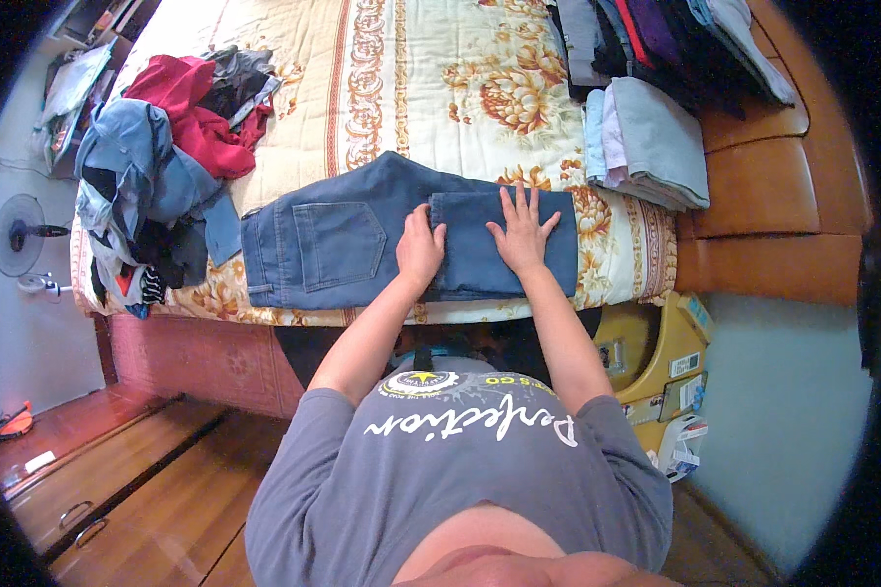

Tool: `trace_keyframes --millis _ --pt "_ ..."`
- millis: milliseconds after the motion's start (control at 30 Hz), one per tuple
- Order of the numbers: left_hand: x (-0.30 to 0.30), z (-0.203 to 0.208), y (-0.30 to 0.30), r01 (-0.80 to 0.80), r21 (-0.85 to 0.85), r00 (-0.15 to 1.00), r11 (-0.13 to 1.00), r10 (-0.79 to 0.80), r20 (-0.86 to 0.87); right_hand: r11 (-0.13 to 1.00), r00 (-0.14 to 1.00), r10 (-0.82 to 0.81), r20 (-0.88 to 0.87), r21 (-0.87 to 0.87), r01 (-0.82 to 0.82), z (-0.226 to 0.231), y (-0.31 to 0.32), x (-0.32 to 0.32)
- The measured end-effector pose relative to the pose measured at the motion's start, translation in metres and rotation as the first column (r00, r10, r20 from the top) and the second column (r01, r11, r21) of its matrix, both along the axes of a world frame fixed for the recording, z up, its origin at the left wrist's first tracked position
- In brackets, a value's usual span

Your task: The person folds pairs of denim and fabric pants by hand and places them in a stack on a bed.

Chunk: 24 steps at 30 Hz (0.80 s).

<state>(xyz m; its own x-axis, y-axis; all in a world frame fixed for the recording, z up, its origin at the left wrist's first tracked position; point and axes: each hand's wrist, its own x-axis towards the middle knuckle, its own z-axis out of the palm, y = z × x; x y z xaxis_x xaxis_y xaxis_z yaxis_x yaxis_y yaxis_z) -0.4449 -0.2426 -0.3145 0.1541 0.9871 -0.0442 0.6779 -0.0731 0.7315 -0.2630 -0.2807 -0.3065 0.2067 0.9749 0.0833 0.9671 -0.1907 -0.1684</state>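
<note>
A pair of blue jeans [343,240] lies sideways across the near edge of the bed, its waistband to the left and a back pocket facing up. The lower leg part is doubled back over the right half, its hem ending near the middle. My left hand [422,247] rests at that hem, fingers together and slightly curled on the denim; whether cloth is pinched under them is hidden. My right hand [525,231] lies flat on the folded leg with its fingers spread.
A loose heap of clothes [147,166], red, blue and dark, sits on the bed's left. Folded clothes [666,147] are stacked at the right, by a brown wooden headboard [754,186]. The bed has a flowered cover [440,88]. A small fan [24,235] stands far left; a yellow box [656,342] is below right.
</note>
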Motion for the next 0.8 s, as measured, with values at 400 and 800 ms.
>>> trace_keyframes --millis 400,800 --pt "0.018 0.019 0.012 0.512 0.274 0.788 0.814 -0.318 -0.527 0.996 0.987 0.025 0.156 -0.087 -0.011 -0.039 -0.001 0.010" --pt "-0.043 -0.017 0.104 0.538 0.202 0.690 0.818 -0.291 -0.663 0.976 0.998 0.055 0.036 -0.214 -0.046 -0.026 -0.026 -0.008"
